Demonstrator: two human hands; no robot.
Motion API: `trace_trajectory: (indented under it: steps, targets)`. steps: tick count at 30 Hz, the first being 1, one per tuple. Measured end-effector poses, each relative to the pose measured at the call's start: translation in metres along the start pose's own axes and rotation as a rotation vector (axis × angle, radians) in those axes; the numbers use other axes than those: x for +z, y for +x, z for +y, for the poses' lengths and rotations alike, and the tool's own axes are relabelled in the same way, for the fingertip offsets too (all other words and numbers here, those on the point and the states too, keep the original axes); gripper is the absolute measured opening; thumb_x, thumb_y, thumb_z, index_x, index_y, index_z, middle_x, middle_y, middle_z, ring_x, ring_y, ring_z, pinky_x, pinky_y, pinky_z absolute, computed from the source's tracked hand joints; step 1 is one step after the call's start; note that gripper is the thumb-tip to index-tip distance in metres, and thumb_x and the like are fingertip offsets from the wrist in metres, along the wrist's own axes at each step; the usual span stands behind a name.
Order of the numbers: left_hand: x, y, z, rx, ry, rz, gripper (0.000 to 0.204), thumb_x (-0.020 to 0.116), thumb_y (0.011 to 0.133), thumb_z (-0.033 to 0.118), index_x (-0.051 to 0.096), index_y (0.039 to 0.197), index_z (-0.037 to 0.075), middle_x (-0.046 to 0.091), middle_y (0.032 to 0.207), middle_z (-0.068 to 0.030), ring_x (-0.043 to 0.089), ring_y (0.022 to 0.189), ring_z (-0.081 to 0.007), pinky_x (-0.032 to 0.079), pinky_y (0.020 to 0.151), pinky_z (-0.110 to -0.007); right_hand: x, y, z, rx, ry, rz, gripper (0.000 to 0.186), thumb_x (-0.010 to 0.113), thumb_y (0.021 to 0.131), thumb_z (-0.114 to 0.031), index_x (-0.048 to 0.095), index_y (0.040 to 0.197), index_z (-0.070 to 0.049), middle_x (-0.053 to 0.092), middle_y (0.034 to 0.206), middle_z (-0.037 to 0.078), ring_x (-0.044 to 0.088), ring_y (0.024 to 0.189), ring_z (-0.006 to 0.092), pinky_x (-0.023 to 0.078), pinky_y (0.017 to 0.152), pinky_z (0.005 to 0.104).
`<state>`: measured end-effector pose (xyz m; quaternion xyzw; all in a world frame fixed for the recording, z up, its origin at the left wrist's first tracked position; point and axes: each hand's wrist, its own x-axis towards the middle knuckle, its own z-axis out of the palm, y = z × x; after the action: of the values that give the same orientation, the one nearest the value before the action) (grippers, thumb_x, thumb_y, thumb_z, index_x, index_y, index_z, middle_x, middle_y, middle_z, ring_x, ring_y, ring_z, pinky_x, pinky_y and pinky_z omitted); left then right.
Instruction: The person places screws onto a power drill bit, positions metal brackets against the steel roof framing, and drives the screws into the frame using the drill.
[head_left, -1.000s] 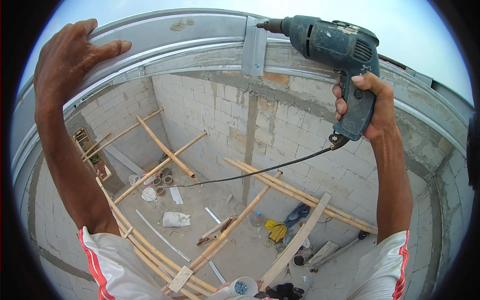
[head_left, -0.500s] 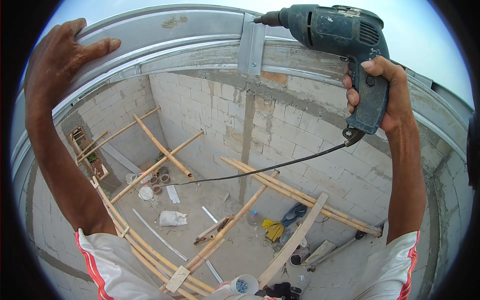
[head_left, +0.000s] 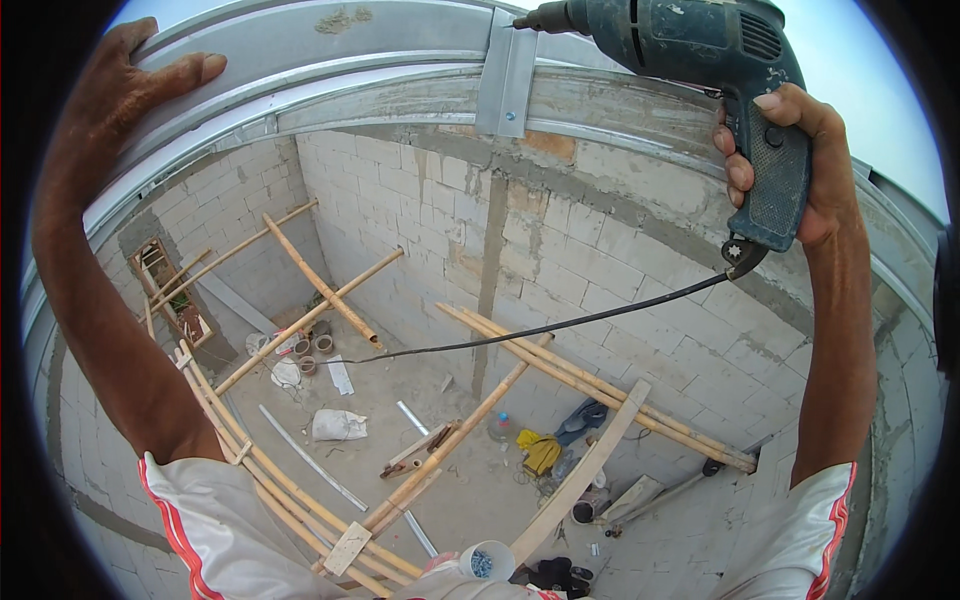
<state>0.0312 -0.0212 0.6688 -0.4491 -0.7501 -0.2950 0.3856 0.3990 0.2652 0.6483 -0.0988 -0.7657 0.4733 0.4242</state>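
Observation:
My right hand (head_left: 822,160) is wrapped round the pistol grip of a worn dark green power drill (head_left: 690,42). Its tip points left and meets the upper part of an upright metal bracket (head_left: 503,92), where a small screw seems to sit. One screw (head_left: 510,117) shows low on that bracket. With my left hand (head_left: 112,110) I grip a long galvanised metal channel (head_left: 410,38) at the upper left. The thumb lies on its face, while most of the fingers are hidden behind its top edge. A black cord (head_left: 560,325) sags from the drill toward the lower left.
Far below is a floor between pale block walls (head_left: 640,250). Bamboo poles (head_left: 480,440) and a wooden plank (head_left: 585,480) cross the space. A white bucket of screws (head_left: 487,562) stands close to me. A white sack (head_left: 340,425), yellow cloth (head_left: 540,452) and metal strips lie below.
The drill and my right hand sit slightly farther right and higher in view, and the tip remains at the bracket. My left hand keeps its hold; the whole view has shifted slightly.

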Motion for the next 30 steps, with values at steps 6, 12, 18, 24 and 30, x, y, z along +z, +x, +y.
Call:
trace_trajectory:
  steps: [6, 12, 18, 24, 30]
  targets:
    - [0.005, 0.000, -0.001, -0.008, 0.050, 0.044, 0.096, 0.073, 0.067, 0.069, 0.052, 0.124, -0.005, 0.065, 0.092, -0.0231, 0.070, 0.072, -0.0272, 0.059, 0.067, -0.037, -0.004, 0.003, 0.000, 0.021, 0.020, -0.009, 0.045, 0.062, 0.077, -0.030, 0.058, 0.095, 0.011, 0.065, 0.074, 0.016, 0.066, 0.049, 0.0163, 0.058, 0.042, 0.0268]
    - [0.004, -0.003, 0.005, -0.071, -0.015, -0.021, 0.090, 0.074, 0.071, 0.061, 0.049, 0.122, -0.009, 0.063, 0.077, -0.0203, 0.067, 0.065, -0.0236, 0.058, 0.068, -0.031, -0.001, 0.003, -0.003, -0.008, -0.036, -0.009, 0.045, 0.062, 0.077, -0.031, 0.058, 0.096, 0.010, 0.065, 0.075, 0.015, 0.066, 0.049, 0.0152, 0.058, 0.041, 0.0272]
    - [0.008, -0.006, 0.002, -0.011, 0.033, 0.164, 0.100, 0.073, 0.066, 0.069, 0.048, 0.127, -0.006, 0.064, 0.091, -0.0242, 0.069, 0.071, -0.0274, 0.059, 0.068, -0.036, -0.004, 0.003, -0.001, -0.002, -0.050, -0.011, 0.045, 0.062, 0.076, -0.031, 0.059, 0.094, 0.010, 0.065, 0.075, 0.016, 0.065, 0.049, 0.0151, 0.058, 0.042, 0.0271]
    - [-0.001, 0.002, 0.007, -0.099, -0.063, -0.154, 0.095, 0.076, 0.071, 0.059, 0.045, 0.127, -0.010, 0.064, 0.084, -0.0227, 0.068, 0.071, -0.0240, 0.058, 0.071, -0.035, -0.005, 0.004, 0.000, 0.013, -0.057, -0.022, 0.046, 0.062, 0.076, -0.031, 0.059, 0.094, 0.010, 0.066, 0.075, 0.016, 0.066, 0.050, 0.0154, 0.059, 0.043, 0.0273]
    - [0.012, -0.008, -0.007, -0.102, -0.032, 0.151, 0.099, 0.078, 0.069, 0.059, 0.041, 0.132, -0.008, 0.061, 0.099, -0.0276, 0.067, 0.086, -0.0296, 0.057, 0.079, -0.038, -0.005, 0.003, 0.004, 0.010, -0.042, -0.044, 0.046, 0.062, 0.077, -0.032, 0.060, 0.095, 0.010, 0.066, 0.075, 0.016, 0.066, 0.050, 0.0162, 0.059, 0.044, 0.0280]
